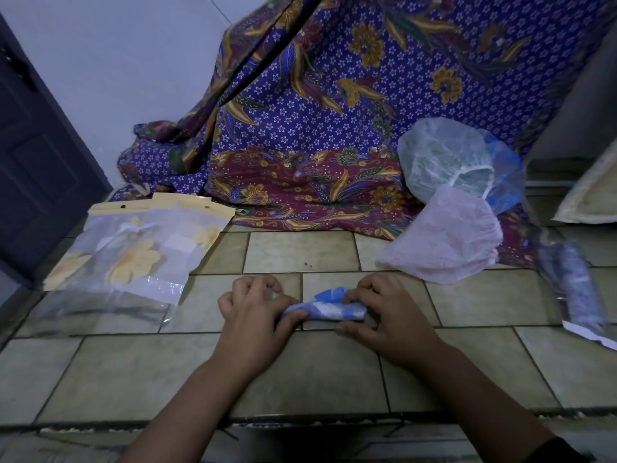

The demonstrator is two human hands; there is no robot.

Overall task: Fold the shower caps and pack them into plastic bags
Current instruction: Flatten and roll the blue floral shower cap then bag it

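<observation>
A blue and white shower cap (329, 307) lies folded into a narrow strip on the tiled floor between my hands. My left hand (257, 312) pinches its left end with curled fingers. My right hand (384, 312) grips its right end, thumb underneath. To the left lie clear plastic bags (133, 255) with yellow flower prints and a yellow header strip. At the right rest a pink shower cap (447, 238), a pale green one (440, 158) and a blue one (504, 172) behind them.
A purple batik cloth (317, 111) hangs and spreads at the back. A dark door (36, 155) stands at the left. A packed bag (571, 289) lies at the right edge. A step edge (300, 422) runs across just in front of me.
</observation>
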